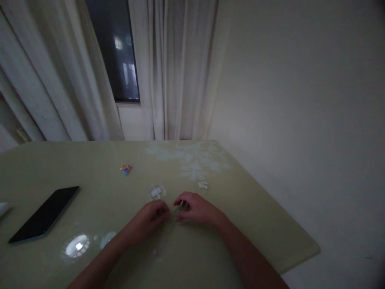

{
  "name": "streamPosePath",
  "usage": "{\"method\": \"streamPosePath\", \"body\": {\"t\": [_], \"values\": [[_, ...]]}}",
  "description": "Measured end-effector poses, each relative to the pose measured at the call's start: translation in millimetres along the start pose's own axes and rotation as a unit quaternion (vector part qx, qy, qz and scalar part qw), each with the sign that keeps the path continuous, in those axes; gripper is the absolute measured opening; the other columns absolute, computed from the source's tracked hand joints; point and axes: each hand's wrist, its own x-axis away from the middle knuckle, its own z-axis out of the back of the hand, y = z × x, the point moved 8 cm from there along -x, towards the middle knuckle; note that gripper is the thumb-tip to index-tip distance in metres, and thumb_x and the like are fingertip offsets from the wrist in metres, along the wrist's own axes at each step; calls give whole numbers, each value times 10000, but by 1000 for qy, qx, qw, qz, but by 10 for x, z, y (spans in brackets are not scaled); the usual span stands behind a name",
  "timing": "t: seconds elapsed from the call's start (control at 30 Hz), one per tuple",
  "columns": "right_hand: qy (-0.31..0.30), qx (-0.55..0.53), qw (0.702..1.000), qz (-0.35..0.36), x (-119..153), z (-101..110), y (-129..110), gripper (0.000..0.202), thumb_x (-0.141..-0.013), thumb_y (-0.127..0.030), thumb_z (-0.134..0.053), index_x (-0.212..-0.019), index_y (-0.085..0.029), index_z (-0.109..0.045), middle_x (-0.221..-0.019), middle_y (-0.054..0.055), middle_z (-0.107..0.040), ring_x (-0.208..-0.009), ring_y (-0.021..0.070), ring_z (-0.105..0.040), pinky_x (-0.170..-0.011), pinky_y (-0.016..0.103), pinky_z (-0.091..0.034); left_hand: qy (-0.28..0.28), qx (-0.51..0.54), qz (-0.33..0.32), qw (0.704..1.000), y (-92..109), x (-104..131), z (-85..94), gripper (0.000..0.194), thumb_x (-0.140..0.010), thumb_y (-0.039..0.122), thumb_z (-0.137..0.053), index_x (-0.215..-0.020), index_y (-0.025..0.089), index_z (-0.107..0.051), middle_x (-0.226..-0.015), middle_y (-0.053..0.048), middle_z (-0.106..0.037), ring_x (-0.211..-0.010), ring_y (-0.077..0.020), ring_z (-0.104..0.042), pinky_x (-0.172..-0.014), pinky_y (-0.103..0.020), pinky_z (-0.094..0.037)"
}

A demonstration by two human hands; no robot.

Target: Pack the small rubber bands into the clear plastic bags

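Observation:
Low over the tabletop, my left hand [152, 216] has its fingers curled together; what they hold, if anything, is hidden. My right hand [198, 208] faces it, thumb and fingers bent around part of a thin, pale, chain-like thing [173, 218]. This thing lies in the gap between both hands, too small and dim to name surely. Just beyond my left hand is a small clear plastic piece [157, 191] with a white label. Some small white pieces [203, 185] lie past my right hand.
A heap of small colourful pieces [126, 169] lies farther back on the glossy table [99, 164]. At left rests a dark tablet [45, 214], with a white object [4, 208] cut off by the frame edge. Curtains [180, 72] and a wall [300, 100] border the table.

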Motion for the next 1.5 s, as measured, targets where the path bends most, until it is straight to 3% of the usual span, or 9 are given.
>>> {"method": "streamPosePath", "body": {"t": [0.07,0.2,0.3,0.57,0.83,1.03,1.2,1.37,1.5], "values": [[-17,35,999,14,4,-42,10,461,-709,-338,-931,-1118,-206,-765,-1030,43,-692,-864,172,-631,-765,259,-490,-19,12,-25,999,6,25,39,292,-993,412,-531,-886,203,-705,-923,-51,-698,-909,-220,-639,-827,-301,-478],[-22,64,996,51,-22,-198,-69,132,-867,-265,-801,-970,-188,-773,-900,19,-697,-833,162,-617,-774,255,-460,-118,41,-39,991,-11,166,80,270,-946,405,-628,-1153,256,-718,-1179,-67,-676,-1138,-256,-614,-1017,-355,-459],[-22,38,997,65,-27,-275,-165,86,-942,-227,-698,-970,-198,-774,-920,21,-735,-880,169,-648,-815,259,-469,-164,23,-3,986,-37,261,90,650,-684,344,-862,-1292,286,-642,-1327,-61,-604,-1225,-305,-567,-1054,-394,-454],[-13,-94,995,-16,14,-129,-76,189,-908,-170,-678,-1077,-201,-757,-882,7,-758,-806,160,-689,-745,247,-507,-97,-4,1,995,-8,96,-117,117,-869,303,-634,-924,207,-669,-943,-34,-669,-844,-199,-615,-755,-277,-459],[-37,-87,995,21,27,-103,-29,232,-932,-163,-638,-1111,-213,-778,-997,27,-769,-905,165,-693,-840,271,-513,-65,79,-3,995,78,65,22,239,-971,354,-521,-993,205,-707,-935,-43,-756,-871,-215,-673,-770,-293,-497],[-72,16,996,54,73,-183,-76,544,-702,-364,-924,-1187,-208,-733,-1106,58,-672,-950,198,-640,-833,287,-508,-99,89,17,991,16,160,95,209,-926,331,-580,-1051,217,-703,-1034,-49,-749,-896,-217,-690,-803,-314,-538],[-63,69,993,77,55,-307,-221,123,-923,-268,-734,-1017,-190,-753,-1001,46,-677,-899,177,-633,-829,275,-475,-57,0,-18,998,81,160,75,553,-717,326,-841,-1228,238,-650,-1272,-93,-639,-1161,-295,-604,-1005,-397,-495],[-45,1,997,60,15,-256,-212,100,-939,-165,-675,-981,-186,-763,-948,31,-746,-902,173,-664,-844,263,-472,-41,-40,-18,998,115,67,-132,148,-867,288,-667,-983,200,-689,-1021,-68,-662,-942,-244,-642,-825,-335,-505],[-5,-72,997,20,7,-99,-106,134,-895,-158,-708,-1009,-188,-770,-942,29,-756,-845,164,-682,-795,263,-501,-2,-13,-19,1000,97,32,-111,185,-957,303,-542,-900,204,-688,-898,-47,-706,-843,-220,-666,-754,-307,-495]]}}
